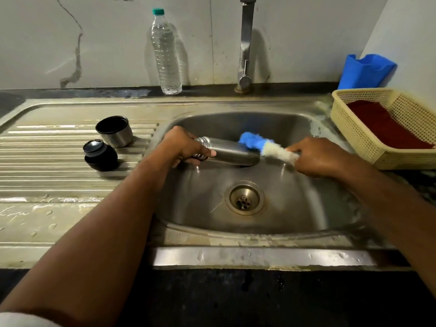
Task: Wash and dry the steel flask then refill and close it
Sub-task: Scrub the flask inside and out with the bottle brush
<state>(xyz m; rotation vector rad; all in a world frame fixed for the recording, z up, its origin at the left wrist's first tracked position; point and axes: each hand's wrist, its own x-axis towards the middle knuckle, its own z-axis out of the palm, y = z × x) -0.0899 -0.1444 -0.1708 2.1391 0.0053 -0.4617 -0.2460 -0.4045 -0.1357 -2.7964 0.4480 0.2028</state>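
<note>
The steel flask (232, 152) lies on its side over the sink basin (295, 208), its threaded neck pointing left. My left hand (186, 147) grips that neck end. My right hand (316, 159) holds a blue and white bottle brush (262, 145), whose blue bristles rest against the flask's base end. On the draining board the steel cup lid (115, 131) lies tipped with its dark inside showing. The black stopper (100, 155) sits just in front of it.
A clear water bottle (165, 53) with a green cap stands at the back wall. The tap (245, 43) rises behind the basin; no water runs. A cream basket (387, 126) holding a red cloth sits at the right, with a blue holder (365, 70) behind it.
</note>
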